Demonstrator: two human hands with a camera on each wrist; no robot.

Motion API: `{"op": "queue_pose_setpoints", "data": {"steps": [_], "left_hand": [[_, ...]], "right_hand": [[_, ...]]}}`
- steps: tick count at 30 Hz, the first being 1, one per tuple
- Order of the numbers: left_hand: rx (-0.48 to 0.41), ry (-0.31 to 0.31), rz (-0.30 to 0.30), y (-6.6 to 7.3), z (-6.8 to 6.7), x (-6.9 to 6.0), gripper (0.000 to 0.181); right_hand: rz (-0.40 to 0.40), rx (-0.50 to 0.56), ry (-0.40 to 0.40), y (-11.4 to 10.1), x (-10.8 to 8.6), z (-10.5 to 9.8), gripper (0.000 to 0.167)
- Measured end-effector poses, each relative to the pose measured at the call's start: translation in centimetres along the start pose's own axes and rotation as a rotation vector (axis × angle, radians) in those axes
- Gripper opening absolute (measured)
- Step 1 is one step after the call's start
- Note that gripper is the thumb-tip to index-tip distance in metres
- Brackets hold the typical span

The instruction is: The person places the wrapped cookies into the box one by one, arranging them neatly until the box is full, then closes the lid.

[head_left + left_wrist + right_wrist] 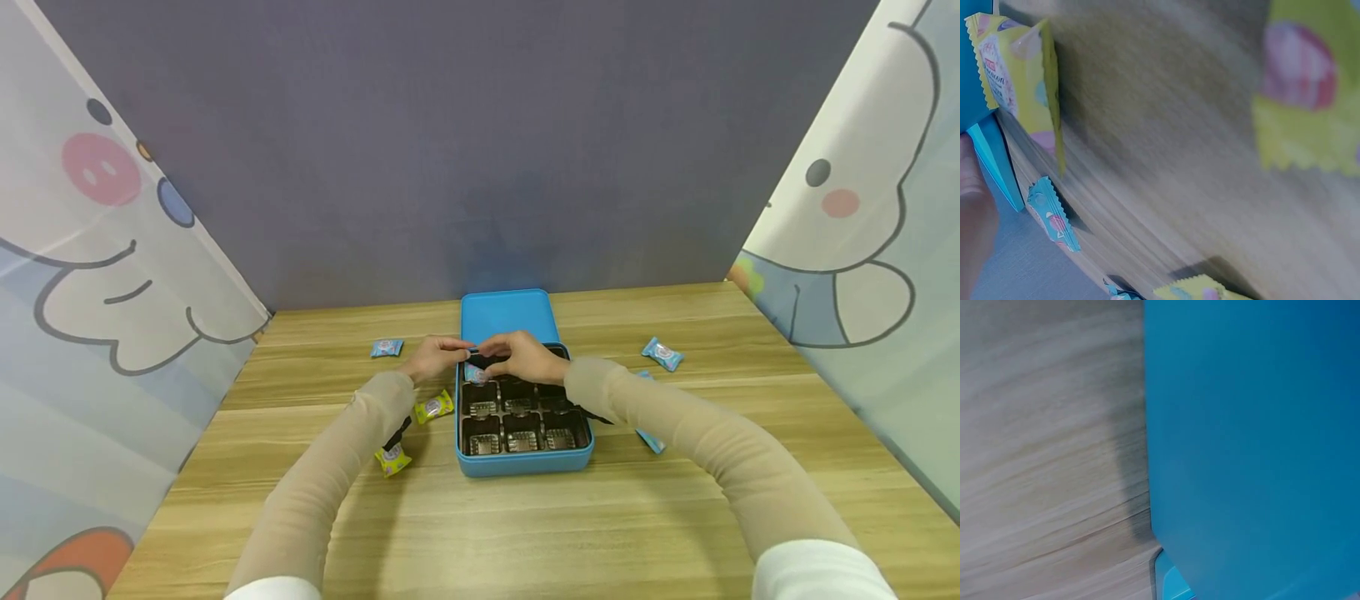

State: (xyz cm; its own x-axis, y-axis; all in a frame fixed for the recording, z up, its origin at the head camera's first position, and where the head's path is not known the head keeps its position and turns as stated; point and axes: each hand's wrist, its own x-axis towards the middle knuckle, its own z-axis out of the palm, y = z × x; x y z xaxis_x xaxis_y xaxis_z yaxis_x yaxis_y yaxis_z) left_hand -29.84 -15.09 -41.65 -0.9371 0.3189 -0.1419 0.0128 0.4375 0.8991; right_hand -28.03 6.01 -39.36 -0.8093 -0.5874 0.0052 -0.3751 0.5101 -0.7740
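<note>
A blue tin box (pixel 525 463) stands on the table, holding a black plastic tray (pixel 501 419) divided into compartments. In its back-left compartment is a blue candy packet (pixel 474 373). My right hand (pixel 525 358) reaches over the tray from the right, fingers curled, thumb at the packet's right end. At the box's back-left rim my left hand (pixel 437 358) has thumb and fingertips close together; what they pinch, if anything, is too small to tell. In the left wrist view part of the left hand (pixel 972 212) shows near the box. The right wrist view shows only the box's side (pixel 1254 444) and table.
Behind the box lies its blue lid (pixel 508 315). Left of the box are a blue packet (pixel 387 347) and two yellow packets, one nearer the box (pixel 434 406) and one nearer me (pixel 393 459). A blue packet (pixel 663 354) lies right; more blue wrapper (pixel 651 440) is partly behind my forearm.
</note>
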Motion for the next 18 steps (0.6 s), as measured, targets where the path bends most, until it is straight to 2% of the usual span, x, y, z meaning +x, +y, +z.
{"op": "queue_pose_setpoints", "data": {"steps": [12,18], "left_hand": [[-0.014,0.009,0.015,-0.1,0.1,0.0,0.03],[-0.01,-0.001,-0.002,0.1,0.0,-0.1,0.03]], "right_hand": [[0.026,0.041,-0.024,0.3,-1.0,-1.6,0.045],[-0.005,0.089,-0.014,0.1,-1.9,-2.9,0.045]]}}
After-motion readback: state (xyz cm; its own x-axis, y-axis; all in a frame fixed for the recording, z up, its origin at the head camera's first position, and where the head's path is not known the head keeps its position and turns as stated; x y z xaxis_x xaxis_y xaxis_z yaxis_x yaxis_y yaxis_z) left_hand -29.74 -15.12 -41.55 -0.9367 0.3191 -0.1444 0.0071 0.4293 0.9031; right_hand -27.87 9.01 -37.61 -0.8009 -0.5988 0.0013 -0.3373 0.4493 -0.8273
